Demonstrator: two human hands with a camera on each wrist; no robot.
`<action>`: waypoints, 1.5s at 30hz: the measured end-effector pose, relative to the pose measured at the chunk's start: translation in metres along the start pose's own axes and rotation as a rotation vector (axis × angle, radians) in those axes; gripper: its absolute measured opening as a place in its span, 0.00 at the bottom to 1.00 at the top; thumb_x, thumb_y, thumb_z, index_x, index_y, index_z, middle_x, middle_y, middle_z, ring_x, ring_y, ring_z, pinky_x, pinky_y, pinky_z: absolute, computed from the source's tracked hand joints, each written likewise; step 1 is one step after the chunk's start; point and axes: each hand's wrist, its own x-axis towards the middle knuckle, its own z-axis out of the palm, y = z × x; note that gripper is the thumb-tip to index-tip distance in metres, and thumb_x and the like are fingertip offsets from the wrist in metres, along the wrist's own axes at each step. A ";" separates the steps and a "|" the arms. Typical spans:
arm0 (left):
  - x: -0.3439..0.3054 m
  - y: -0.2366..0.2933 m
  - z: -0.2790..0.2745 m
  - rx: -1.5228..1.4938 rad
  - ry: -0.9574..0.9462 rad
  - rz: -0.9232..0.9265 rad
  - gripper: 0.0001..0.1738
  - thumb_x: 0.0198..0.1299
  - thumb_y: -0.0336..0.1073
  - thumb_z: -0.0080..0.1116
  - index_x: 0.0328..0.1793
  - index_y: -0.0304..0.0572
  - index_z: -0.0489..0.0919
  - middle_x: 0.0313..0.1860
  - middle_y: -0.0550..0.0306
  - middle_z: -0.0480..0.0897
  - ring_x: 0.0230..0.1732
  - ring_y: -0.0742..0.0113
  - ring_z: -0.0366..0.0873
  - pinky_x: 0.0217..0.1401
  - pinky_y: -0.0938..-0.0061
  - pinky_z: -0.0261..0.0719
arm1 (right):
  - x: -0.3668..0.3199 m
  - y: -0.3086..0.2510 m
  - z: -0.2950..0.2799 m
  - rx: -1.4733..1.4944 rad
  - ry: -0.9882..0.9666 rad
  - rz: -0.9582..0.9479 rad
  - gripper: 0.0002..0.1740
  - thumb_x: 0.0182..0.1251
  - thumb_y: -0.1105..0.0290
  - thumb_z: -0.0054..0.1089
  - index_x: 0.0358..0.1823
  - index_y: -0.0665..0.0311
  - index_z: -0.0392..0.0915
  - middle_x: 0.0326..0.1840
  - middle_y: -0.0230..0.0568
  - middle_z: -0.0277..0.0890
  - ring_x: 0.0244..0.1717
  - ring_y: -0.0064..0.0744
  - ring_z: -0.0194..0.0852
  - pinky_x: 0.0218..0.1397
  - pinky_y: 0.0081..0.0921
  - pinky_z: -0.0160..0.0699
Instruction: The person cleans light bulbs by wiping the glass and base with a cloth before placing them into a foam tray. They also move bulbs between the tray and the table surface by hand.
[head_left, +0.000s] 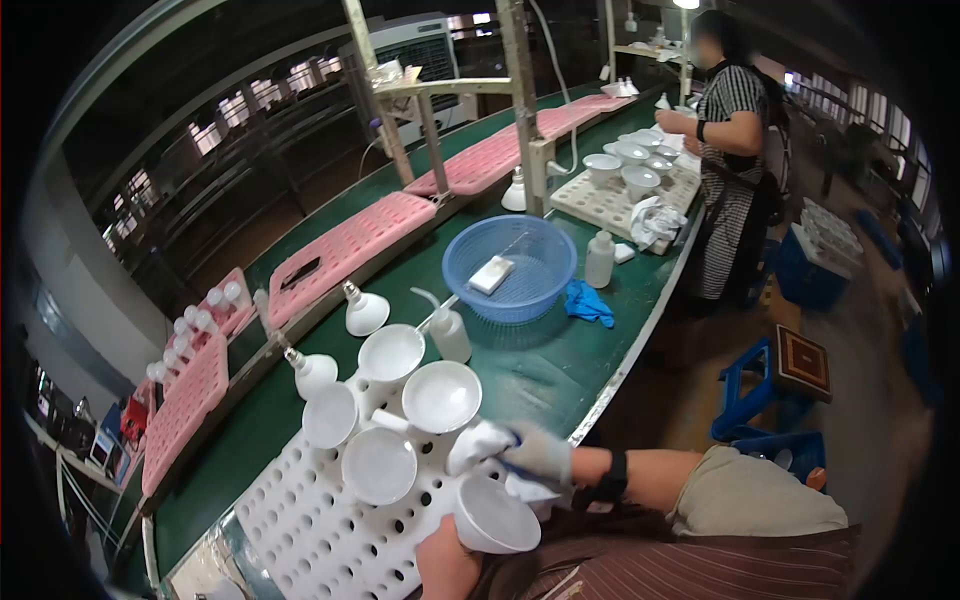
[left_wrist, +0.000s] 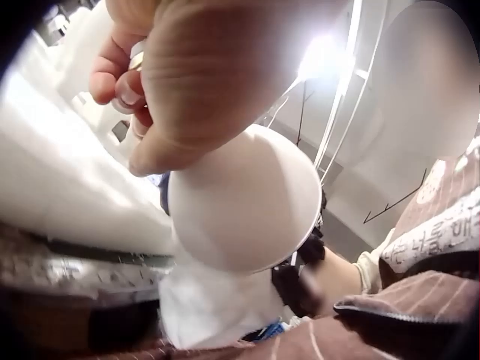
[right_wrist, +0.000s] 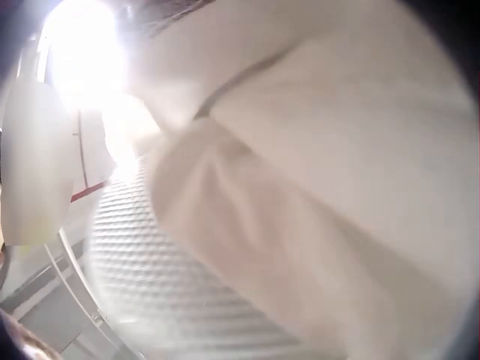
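Note:
My bare left hand (head_left: 447, 562) grips a white cone-shaped reflector bulb (head_left: 497, 515) by its narrow end, wide face tilted up toward me. In the left wrist view a bit of gold metal shows between the fingers, which hide the rest of the base. My right hand (head_left: 543, 455), in a pale glove, holds a bunched white cloth (head_left: 478, 446) just beyond the bulb's rim. Pale blurred fabric (right_wrist: 247, 217) fills most of the right wrist view. Several like bulbs (head_left: 380, 466) stand face up in the white perforated tray (head_left: 290, 505) beside my hands.
Two bulbs (head_left: 366, 311) rest face down on the green bench. Beyond the tray are a spout bottle (head_left: 450, 337), a blue basket (head_left: 510, 225) with a white block in it, another bottle (head_left: 599, 260) and a blue glove (head_left: 589, 303). Another person (head_left: 735, 150) stands farther along the bench.

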 end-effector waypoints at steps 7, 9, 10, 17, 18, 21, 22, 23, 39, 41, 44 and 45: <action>-0.023 -0.024 -0.026 0.067 -0.049 -0.328 0.24 0.47 0.38 0.71 0.50 0.40 0.77 0.39 0.41 0.85 0.43 0.38 0.82 0.43 0.56 0.79 | 0.081 -0.024 -0.092 -0.313 0.391 -0.423 0.29 0.57 0.60 0.72 0.58 0.67 0.76 0.51 0.53 0.81 0.54 0.49 0.80 0.60 0.35 0.75; -0.026 -0.023 -0.031 0.043 -0.015 -0.349 0.24 0.50 0.38 0.70 0.52 0.38 0.78 0.40 0.41 0.84 0.42 0.40 0.82 0.44 0.57 0.79 | 0.075 -0.039 -0.108 -0.789 0.177 -0.226 0.42 0.53 0.50 0.73 0.65 0.65 0.70 0.62 0.56 0.74 0.63 0.52 0.74 0.66 0.38 0.71; -0.029 -0.025 -0.032 0.042 -0.009 -0.353 0.24 0.50 0.38 0.70 0.52 0.38 0.78 0.40 0.41 0.84 0.42 0.40 0.82 0.44 0.57 0.79 | 0.067 -0.032 -0.107 -0.901 0.342 -0.096 0.50 0.52 0.43 0.71 0.72 0.61 0.64 0.72 0.56 0.63 0.71 0.57 0.63 0.72 0.41 0.65; -0.051 -0.037 -0.035 -0.139 0.021 -0.335 0.23 0.58 0.36 0.67 0.58 0.35 0.78 0.36 0.45 0.84 0.34 0.54 0.82 0.41 0.67 0.78 | 0.038 0.016 -0.101 -1.297 0.048 0.028 0.37 0.61 0.46 0.62 0.71 0.46 0.67 0.75 0.49 0.59 0.74 0.51 0.60 0.74 0.39 0.63; -0.052 -0.039 -0.035 -0.177 0.027 -0.336 0.23 0.59 0.36 0.66 0.59 0.35 0.77 0.35 0.46 0.83 0.33 0.57 0.81 0.39 0.69 0.77 | 0.048 0.030 -0.099 -1.251 0.089 0.020 0.35 0.61 0.49 0.62 0.71 0.47 0.68 0.75 0.49 0.60 0.73 0.50 0.61 0.74 0.39 0.63; -0.046 -0.033 -0.039 -0.207 0.056 -0.313 0.21 0.61 0.35 0.65 0.58 0.34 0.78 0.33 0.47 0.82 0.30 0.61 0.79 0.37 0.71 0.76 | 0.067 0.032 -0.093 -0.886 0.148 -0.120 0.33 0.60 0.60 0.65 0.69 0.52 0.69 0.73 0.49 0.63 0.71 0.49 0.64 0.73 0.37 0.65; -0.045 -0.032 -0.042 -0.201 0.068 -0.322 0.21 0.61 0.35 0.65 0.58 0.34 0.78 0.33 0.47 0.82 0.30 0.61 0.79 0.37 0.71 0.76 | 0.076 0.028 -0.090 -0.629 0.117 -0.260 0.34 0.59 0.64 0.67 0.69 0.53 0.69 0.70 0.50 0.67 0.70 0.50 0.65 0.72 0.36 0.66; -0.042 -0.025 -0.042 -0.164 0.120 -0.287 0.22 0.60 0.38 0.65 0.58 0.35 0.78 0.33 0.45 0.83 0.32 0.53 0.81 0.37 0.66 0.77 | 0.079 0.022 -0.094 -0.545 0.152 -0.333 0.34 0.58 0.65 0.68 0.67 0.57 0.71 0.68 0.51 0.68 0.68 0.52 0.66 0.71 0.37 0.66; -0.007 -0.016 -0.025 0.422 0.072 0.001 0.22 0.66 0.38 0.55 0.65 0.43 0.74 0.51 0.43 0.82 0.51 0.49 0.83 0.43 0.60 0.82 | 0.096 -0.093 0.070 -1.313 -0.040 -0.696 0.24 0.68 0.63 0.51 0.65 0.58 0.71 0.58 0.42 0.77 0.56 0.43 0.77 0.63 0.44 0.68; -0.008 -0.009 -0.027 0.405 0.150 -0.021 0.14 0.66 0.38 0.58 0.51 0.37 0.80 0.40 0.40 0.83 0.43 0.46 0.82 0.40 0.61 0.78 | 0.081 -0.106 0.064 -1.214 0.056 -0.756 0.24 0.65 0.63 0.55 0.63 0.59 0.73 0.55 0.42 0.78 0.53 0.42 0.77 0.59 0.42 0.69; -0.005 -0.026 -0.009 0.127 0.362 -0.160 0.11 0.61 0.39 0.61 0.44 0.40 0.81 0.25 0.45 0.82 0.26 0.45 0.81 0.29 0.58 0.75 | 0.048 -0.114 0.046 -1.021 0.218 -1.065 0.24 0.61 0.66 0.58 0.60 0.58 0.75 0.51 0.43 0.79 0.52 0.42 0.77 0.57 0.40 0.72; 0.000 -0.023 -0.006 0.063 0.372 -0.106 0.10 0.62 0.38 0.61 0.43 0.39 0.81 0.26 0.46 0.81 0.25 0.47 0.80 0.29 0.60 0.75 | 0.047 -0.107 0.040 -0.928 0.273 -1.228 0.23 0.58 0.68 0.60 0.57 0.59 0.76 0.48 0.43 0.80 0.49 0.43 0.78 0.55 0.41 0.73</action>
